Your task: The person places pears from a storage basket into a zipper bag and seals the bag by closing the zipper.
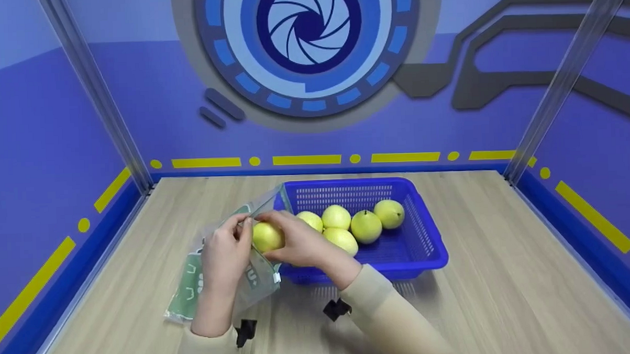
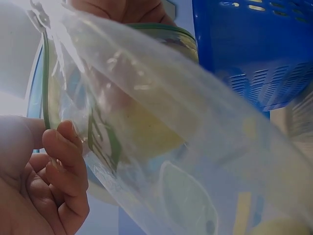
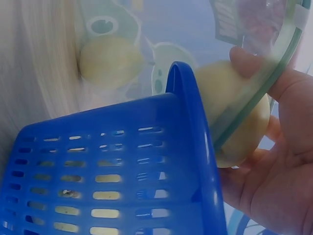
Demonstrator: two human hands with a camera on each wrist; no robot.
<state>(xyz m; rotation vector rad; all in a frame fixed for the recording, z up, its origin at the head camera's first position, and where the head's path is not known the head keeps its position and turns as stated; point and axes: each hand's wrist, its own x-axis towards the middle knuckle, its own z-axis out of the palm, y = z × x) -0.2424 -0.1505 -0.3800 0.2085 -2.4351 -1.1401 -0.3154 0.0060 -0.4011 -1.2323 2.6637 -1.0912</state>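
My left hand (image 1: 226, 256) pinches the green-edged rim of a clear zip bag (image 1: 184, 289) with green print, left of the basket. At the bag's mouth my right hand (image 1: 302, 244) grips a round yellow-green pear (image 1: 268, 237). The right wrist view shows this pear (image 3: 210, 93) partly behind the bag's green zip edge, with fingers curled round it. Another pear (image 3: 110, 61) lies inside the bag, low down. Through the film in the left wrist view, the held pear (image 2: 151, 127) looks blurred.
A blue slotted basket (image 1: 437, 248) stands right of the bag, its left rim close to my right hand. Several pears (image 1: 366, 227) sit in it. Wood-grain table (image 1: 507, 275) surrounds both, with blue-purple panels (image 1: 129, 99) at the back and sides.
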